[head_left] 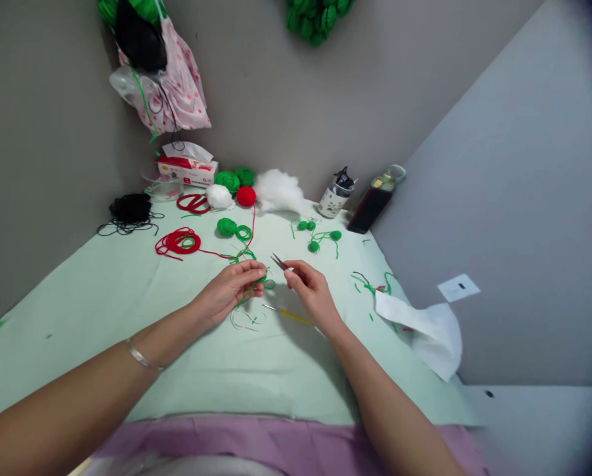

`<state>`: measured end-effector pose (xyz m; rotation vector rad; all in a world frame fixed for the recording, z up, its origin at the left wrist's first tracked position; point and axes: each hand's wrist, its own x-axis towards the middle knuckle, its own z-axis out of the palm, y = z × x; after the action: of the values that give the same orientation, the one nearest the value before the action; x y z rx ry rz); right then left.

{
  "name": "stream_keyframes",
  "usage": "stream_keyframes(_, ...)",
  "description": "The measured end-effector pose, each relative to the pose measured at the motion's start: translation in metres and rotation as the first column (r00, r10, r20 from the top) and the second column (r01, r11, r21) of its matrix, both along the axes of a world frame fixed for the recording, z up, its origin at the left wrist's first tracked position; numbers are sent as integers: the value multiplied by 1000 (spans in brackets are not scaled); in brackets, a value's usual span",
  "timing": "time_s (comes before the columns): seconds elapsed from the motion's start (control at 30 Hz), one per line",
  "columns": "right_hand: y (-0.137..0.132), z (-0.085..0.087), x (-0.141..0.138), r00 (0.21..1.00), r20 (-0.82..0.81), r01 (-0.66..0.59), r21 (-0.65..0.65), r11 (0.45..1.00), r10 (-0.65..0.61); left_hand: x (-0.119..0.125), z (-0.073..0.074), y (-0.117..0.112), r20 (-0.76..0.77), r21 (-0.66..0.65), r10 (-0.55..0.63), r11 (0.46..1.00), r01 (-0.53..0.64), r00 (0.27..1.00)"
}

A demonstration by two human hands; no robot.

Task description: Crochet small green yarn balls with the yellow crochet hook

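Observation:
Between the fingertips of my left hand [233, 287], closed in a pinch, is a small green yarn piece [262, 277]; its exact shape is partly hidden. My right hand [313, 294] is closed around small pointed scissors [278, 262], whose blades point up and left, apart from the yarn. Below the hands lies a crochet hook with a yellow handle [296, 318], near thin loose thread [246, 322] and green snippets. Just beyond my left hand, green yarn strands [246, 255] rest on the cloth.
Farther back are a red yarn coil [179, 242], red-handled scissors [194, 203], a red yarn ball [247, 196], white stuffing [278, 190] and a tissue box [189, 170]. A pen cup [334, 199] and dark bottle [372, 206] stand right, white paper [432, 330] nearer.

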<state>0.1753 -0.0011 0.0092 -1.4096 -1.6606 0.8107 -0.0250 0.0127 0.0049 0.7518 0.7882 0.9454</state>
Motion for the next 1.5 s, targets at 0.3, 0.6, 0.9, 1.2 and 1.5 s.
stream_keyframes(0.3,-3,-2,-7,979,-143,-148,-18,989,144,4,3,-5,-35,57,-39,998,41,999)
stream_keyframes(0.6,11,-3,9,983,-182,-27,-91,996,10,3,2,-3,-71,92,21,996,-14,997)
stream_keyframes(0.9,35,5,85,941,146,298,63,953,-304,-17,12,15,27,49,212,976,-213,977)
stream_keyframes(1.2,-13,24,30,833,370,-335,-254,907,411,-20,13,19,113,-24,258,966,-257,959)
stream_keyframes(1.5,-12,41,25,869,213,-397,-236,887,446,-20,18,18,135,-65,238,971,-231,962)
